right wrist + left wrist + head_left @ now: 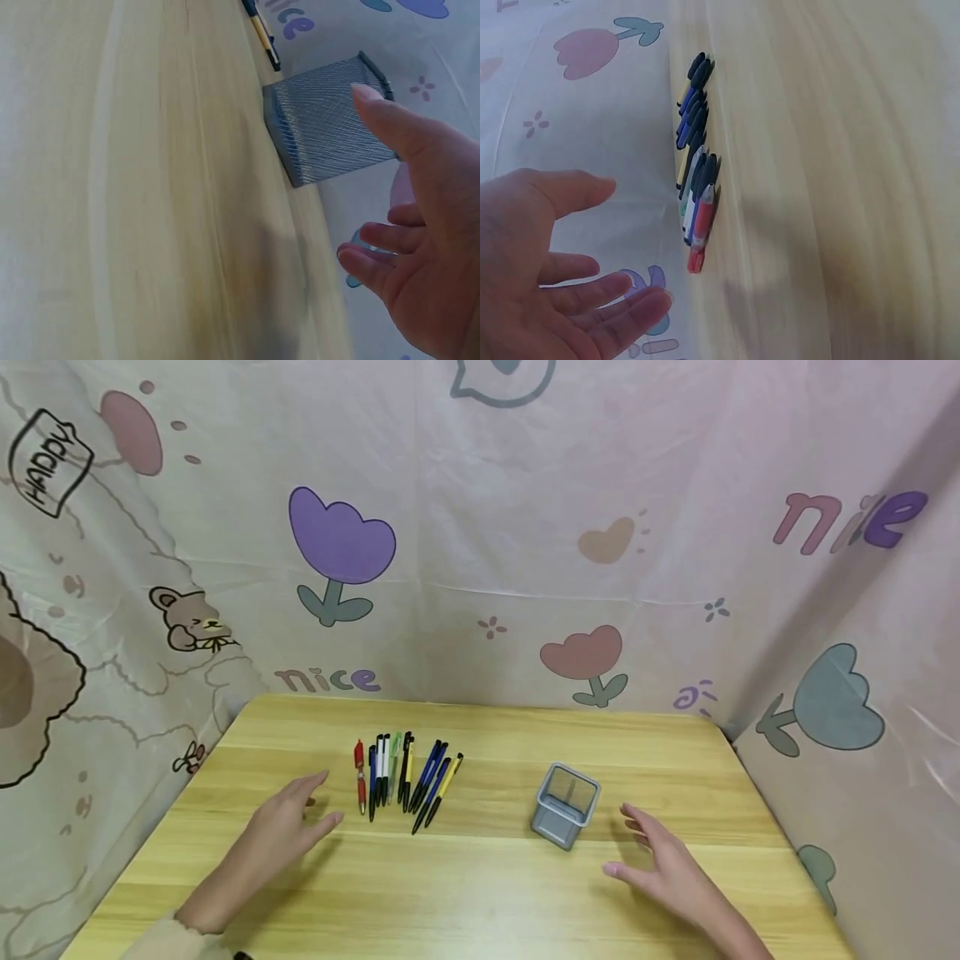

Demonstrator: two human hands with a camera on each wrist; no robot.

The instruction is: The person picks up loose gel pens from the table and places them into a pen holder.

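A grey mesh pen holder (pixel 558 822) stands upright on the table, with no pens seen inside it. Just right of it hovers my right hand (pixel 663 868), thumb and fingers spread around nothing. Several pens lie side by side left of the holder: a red pen (pixel 361 777) at the left end, then blue, white, green and black ones, with a yellow pen (pixel 445 789) at the right end. My left hand (pixel 281 822) is held left of the red pen, fingers apart and holding nothing. In the left wrist view the row of pens (pixel 697 150) lies beyond the fingertips.
The wooden table (pixel 480 893) has a light yellow grain. A printed cloth (pixel 465 527) with flowers, hearts and words hangs behind the table's back edge and along both sides.
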